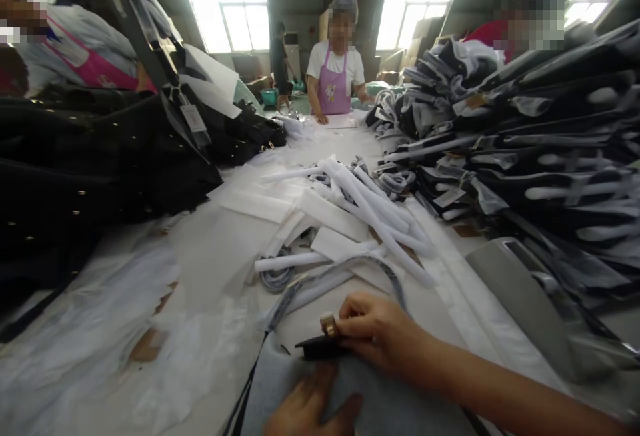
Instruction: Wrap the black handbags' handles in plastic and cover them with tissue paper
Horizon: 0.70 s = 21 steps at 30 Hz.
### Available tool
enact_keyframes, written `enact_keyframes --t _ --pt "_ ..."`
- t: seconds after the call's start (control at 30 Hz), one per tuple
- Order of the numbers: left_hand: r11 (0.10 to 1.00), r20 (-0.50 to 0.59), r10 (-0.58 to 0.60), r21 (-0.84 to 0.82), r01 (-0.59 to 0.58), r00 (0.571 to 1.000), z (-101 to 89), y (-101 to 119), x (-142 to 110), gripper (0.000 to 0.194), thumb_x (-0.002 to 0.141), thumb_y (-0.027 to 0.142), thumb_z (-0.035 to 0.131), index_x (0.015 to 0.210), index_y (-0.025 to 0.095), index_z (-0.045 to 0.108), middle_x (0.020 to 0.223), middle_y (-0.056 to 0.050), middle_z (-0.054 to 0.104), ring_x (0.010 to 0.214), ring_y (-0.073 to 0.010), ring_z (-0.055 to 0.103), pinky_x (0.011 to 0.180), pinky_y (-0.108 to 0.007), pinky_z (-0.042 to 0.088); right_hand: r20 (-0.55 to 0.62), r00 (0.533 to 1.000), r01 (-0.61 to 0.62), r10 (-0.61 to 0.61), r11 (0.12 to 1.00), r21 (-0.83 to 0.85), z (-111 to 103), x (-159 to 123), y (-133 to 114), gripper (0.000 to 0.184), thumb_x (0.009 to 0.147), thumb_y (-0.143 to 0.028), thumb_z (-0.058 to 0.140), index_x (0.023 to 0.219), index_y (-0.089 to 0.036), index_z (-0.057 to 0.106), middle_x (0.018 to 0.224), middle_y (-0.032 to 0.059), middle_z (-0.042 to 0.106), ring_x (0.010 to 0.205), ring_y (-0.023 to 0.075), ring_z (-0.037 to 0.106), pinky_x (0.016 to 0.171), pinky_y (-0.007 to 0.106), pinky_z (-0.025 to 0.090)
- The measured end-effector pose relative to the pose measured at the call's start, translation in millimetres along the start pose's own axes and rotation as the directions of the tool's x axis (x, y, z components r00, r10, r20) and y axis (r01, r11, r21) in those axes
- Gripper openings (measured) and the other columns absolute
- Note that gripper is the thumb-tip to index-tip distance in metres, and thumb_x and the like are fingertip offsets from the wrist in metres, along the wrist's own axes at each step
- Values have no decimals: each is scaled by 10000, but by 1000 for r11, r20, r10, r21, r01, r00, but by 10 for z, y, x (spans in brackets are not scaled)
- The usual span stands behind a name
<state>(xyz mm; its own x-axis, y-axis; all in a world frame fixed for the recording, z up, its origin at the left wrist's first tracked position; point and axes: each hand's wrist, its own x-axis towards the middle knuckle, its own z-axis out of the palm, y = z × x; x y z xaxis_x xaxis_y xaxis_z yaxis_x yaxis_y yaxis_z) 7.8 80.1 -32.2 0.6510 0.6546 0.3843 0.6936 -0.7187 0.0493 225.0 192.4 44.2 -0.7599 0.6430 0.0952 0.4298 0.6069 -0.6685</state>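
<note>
My right hand [377,333] reaches in from the lower right and pinches a small black piece with a gold metal clasp [323,341], at the near end of the long table. My left hand [307,409] lies at the bottom edge just below that piece, pressed on a grey fabric item [280,383] with a dark strap along its side; only part of its fingers shows. Grey straps and rolled white paper strips [350,209] lie just beyond my hands.
A pile of black bags [85,176] fills the left side of the table. Stacked dark and grey bags [540,156] rise on the right. A person in a purple apron [334,76] stands at the far end. Other people lean in at both upper corners.
</note>
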Motion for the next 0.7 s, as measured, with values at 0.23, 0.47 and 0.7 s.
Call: enact_keyframes --t 0.23,0.47,0.7 --pt "973 11 -160 -165 159 987 -205 201 126 546 610 443 893 1081 298 658 946 53 758 877 -215 734 764 -287 642 122 991 81 -60 981 -175 147 -716 -287 450 915 -217 576 1345 -349 569 1137 38 615 955 184 585 808 301 473" --pt "1000 -256 -4 -2 4 967 -218 245 -31 314 913 419 623 1098 174 688 1003 -40 770 964 -196 730 971 -359 583 88 995 71 -46 948 -309 361 -931 -309 433 965 -266 533 1389 -354 533 1233 62 595 1033 200 601 872 319 509" --pt "975 -257 209 -15 -220 943 -368 264 -146 303 983 381 512 1020 152 706 940 -7 786 882 -102 740 933 -182 545 65 987 158 -144 910 -384 478 -988 -253 455 973 -237 496 1422 -313 501 1245 93 594 1067 222 602 910 364 530"
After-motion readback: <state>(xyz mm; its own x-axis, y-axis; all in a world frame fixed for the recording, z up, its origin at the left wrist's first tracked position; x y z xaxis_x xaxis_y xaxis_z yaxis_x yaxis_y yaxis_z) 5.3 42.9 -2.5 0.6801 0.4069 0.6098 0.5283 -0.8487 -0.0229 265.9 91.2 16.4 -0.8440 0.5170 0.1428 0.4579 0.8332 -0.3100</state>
